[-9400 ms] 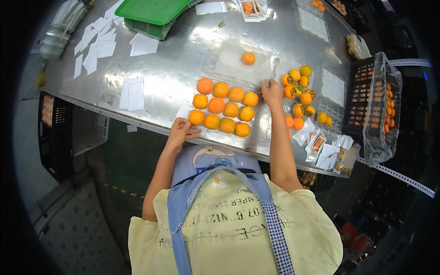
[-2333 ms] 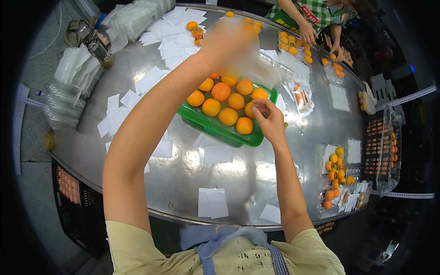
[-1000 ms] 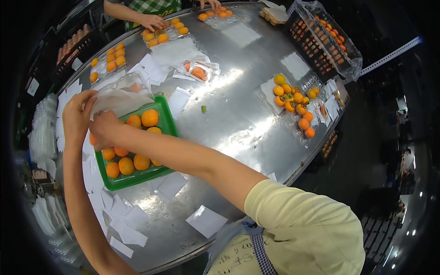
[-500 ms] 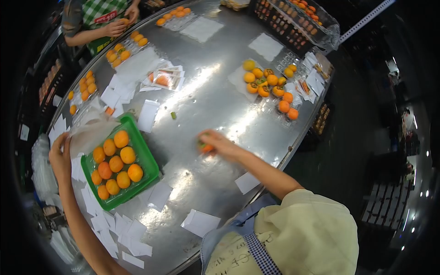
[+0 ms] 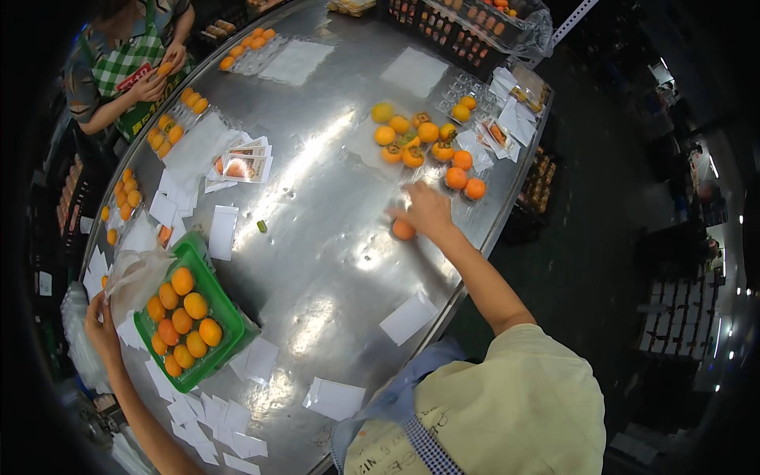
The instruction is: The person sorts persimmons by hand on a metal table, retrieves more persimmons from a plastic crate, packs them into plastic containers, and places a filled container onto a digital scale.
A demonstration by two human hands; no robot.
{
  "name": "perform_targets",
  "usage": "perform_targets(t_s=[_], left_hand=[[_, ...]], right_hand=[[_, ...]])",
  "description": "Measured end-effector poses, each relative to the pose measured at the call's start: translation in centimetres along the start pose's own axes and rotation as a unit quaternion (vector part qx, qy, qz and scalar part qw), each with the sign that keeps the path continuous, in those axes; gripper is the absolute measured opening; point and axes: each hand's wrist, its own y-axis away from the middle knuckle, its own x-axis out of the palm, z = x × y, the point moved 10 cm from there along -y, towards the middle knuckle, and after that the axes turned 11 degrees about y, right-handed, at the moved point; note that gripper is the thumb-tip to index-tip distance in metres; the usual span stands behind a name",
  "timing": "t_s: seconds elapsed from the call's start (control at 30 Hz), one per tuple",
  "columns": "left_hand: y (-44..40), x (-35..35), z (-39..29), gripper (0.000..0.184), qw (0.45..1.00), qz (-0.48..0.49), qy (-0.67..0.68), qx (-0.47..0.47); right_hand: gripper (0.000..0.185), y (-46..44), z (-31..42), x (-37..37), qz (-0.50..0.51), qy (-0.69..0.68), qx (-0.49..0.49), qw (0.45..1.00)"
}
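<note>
A green tray [image 5: 222, 349] holds several orange persimmons [image 5: 181, 321] in rows, in a clear plastic insert. At the tray's far left corner, my left hand [image 5: 101, 326] pinches the edge of a thin translucent plastic sheet [image 5: 142, 273]. My right hand [image 5: 428, 210] is over the right side of the metal table, blurred, its fingers apart. Just beneath its thumb a single persimmon [image 5: 403, 229] sits on or close to the tabletop; contact with the hand is hard to make out. Beyond that hand lies a group of loose persimmons [image 5: 428, 133], some with green calyxes up.
Across the metal table [image 5: 317, 214], a co-worker in a green checked apron [image 5: 127, 67] holds a persimmon. Filled clear trays [image 5: 165, 134] line the far left edge. White cards [image 5: 336, 398] lie scattered, and a black crate [image 5: 443, 36] of fruit stands at the back.
My right hand has moved right, toward the loose persimmons, and the persimmon from its fingers now shows below it. My left hand stays at the plastic sheet. The whole view has shifted.
</note>
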Motion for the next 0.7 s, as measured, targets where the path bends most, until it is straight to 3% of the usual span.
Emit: perform_targets(t_s=[0.07,0.17,0.27,0.47,0.57,0.67,0.7], left_hand=[[0.0,0.1,-0.1,0.024,1.0,0.008,-0.009,-0.017],[0.1,-0.5,0.9,0.021,0.999,-0.032,-0.016,0.017],[0.1,-0.4,1.1,0.022,0.999,-0.033,-0.007,0.01],[0.1,-0.3,1.0,0.024,0.999,-0.029,-0.012,-0.013],[0.3,-0.5,1.2,0.024,0.999,-0.043,-0.01,-0.006],[0.3,-0.4,1.0,0.024,0.999,-0.028,-0.016,-0.019],[0.2,-0.3,1.0,0.024,0.999,-0.029,-0.014,-0.023]], right_hand=[[0.053,-2.3,-1.7,-3.1,-0.138,0.016,0.004,0.99],[0.049,-5.2,-4.4,-1.8,-0.178,0.018,0.038,0.983],[0.053,-7.1,-5.8,0.5,-0.099,-0.023,0.05,0.994],[0.056,-8.5,-7.0,2.1,-0.135,-0.141,0.009,0.981],[0.05,-8.4,-9.8,4.6,-0.202,-0.432,0.016,0.879],[0.042,-6.1,-8.9,3.4,-0.073,-0.707,0.131,0.691],[0.04,-5.8,-8.5,3.3,-0.06,-0.75,0.125,0.647]])
